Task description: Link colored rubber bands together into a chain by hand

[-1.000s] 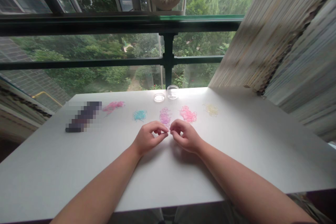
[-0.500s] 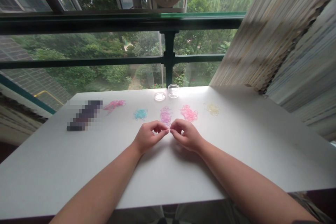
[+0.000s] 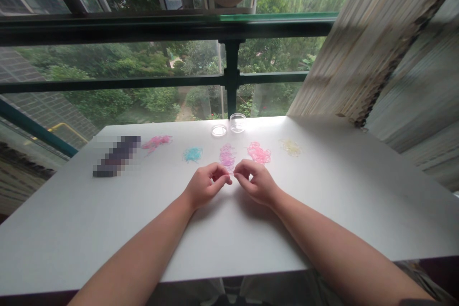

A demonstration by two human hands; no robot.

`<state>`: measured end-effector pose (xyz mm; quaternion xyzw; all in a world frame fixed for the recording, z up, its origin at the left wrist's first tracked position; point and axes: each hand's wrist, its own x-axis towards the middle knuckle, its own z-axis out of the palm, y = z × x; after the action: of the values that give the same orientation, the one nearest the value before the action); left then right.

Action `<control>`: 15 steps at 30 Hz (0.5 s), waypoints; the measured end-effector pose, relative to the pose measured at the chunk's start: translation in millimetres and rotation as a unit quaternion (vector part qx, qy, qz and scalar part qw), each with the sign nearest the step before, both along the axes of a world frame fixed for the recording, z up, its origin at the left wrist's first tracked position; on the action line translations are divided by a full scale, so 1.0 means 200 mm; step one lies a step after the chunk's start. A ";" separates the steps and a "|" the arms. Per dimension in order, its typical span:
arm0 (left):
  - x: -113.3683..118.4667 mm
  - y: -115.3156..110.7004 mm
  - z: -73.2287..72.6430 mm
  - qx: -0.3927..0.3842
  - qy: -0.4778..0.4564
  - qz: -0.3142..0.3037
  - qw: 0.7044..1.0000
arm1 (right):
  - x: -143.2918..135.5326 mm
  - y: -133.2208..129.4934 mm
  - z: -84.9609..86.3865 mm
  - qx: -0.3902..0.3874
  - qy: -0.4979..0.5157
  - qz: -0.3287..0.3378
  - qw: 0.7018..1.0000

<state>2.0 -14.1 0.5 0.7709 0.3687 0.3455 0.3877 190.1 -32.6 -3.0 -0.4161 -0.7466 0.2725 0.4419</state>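
Note:
Over the middle of the white table point(image 3: 201, 253), my left hand point(image 3: 208, 184) and my right hand point(image 3: 255, 181) face each other with a narrow gap between the fingertips. Each hand is closed in a pinch, and whatever is between the fingers is too small to name. Just beyond them lies a purple pile of thin loops point(image 3: 227, 155). A pink pile point(image 3: 258, 152) sits behind my right hand, and a blue pile point(image 3: 192, 154) is beyond my left hand. Farther right is a pale yellow pile point(image 3: 291, 147); another pink pile point(image 3: 158, 142) is at the left.
At the table's far edge stand a clear round container point(image 3: 237, 123) and a flat clear lid point(image 3: 219, 130). A dark, pixelated object point(image 3: 117, 157) lies at the left. Behind the table are a green railing point(image 3: 143, 28) and a striped curtain point(image 3: 330, 52) at the right.
The fingertips of my two hands have parted slightly, and my left fingertips have loosened a little. The view has shifted very slightly.

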 end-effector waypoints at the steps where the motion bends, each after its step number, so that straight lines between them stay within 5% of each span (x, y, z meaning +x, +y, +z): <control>1: 0.00 0.00 0.00 -0.004 -0.001 -0.003 1.000 | 0.00 0.00 0.00 0.004 -0.004 -0.002 1.000; 8: 0.01 -0.01 0.00 -0.034 -0.016 -0.030 0.999 | 0.02 0.01 0.03 0.024 -0.003 -0.004 1.000; 15: -0.01 0.00 -0.01 -0.035 -0.060 -0.003 0.998 | 0.13 0.07 0.00 -0.013 0.053 -0.102 0.993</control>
<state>0.9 -14.5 -2.1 0.7360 0.3544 0.3770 0.4365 216.8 -17.7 -3.3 -0.4805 -0.6726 0.2569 0.5007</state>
